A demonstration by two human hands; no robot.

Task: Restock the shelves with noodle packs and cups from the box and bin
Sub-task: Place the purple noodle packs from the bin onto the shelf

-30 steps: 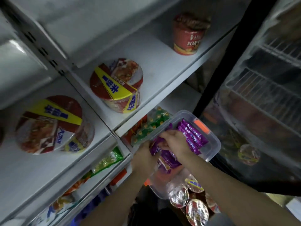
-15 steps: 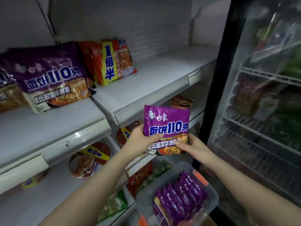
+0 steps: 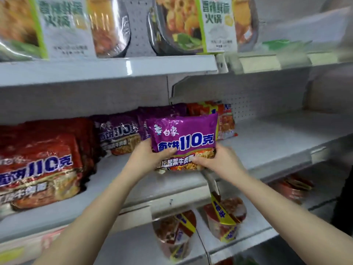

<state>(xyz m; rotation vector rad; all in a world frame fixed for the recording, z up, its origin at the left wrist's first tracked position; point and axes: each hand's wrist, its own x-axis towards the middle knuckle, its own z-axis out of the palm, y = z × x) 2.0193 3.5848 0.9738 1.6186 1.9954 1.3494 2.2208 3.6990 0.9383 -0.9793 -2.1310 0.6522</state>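
Both hands are on one purple pack, holding it upright with the label facing out. The left hand grips the lower left edge, thumb curled over the front across the big white lettering, the rest of its fingers tucked behind where I can't see them. The right hand grips the lower right corner the same way, thumb pressed on the noodle photo, the other fingers wrapped behind. So both sets of fingers are closed on the pack, not spread at all.

Both forearms come up from the bottom of the shot and angle inward, wrists almost level with each other, meeting at the pack just above the front lip of the middle shelf.

The pack sits right in front of more purple packs standing in a row on that shelf, and it covers part of them. Behind its right edge there's a red-orange pack leaning against the pegboard back. Off to the left is a fat stack of red packs. The stretch of shelf right of the hands is bare.

Up on the top shelf are hotpot bowls with white and green sleeves. On the shelf below, two cups with yellow bands sit right under the hands, pretty blurry.
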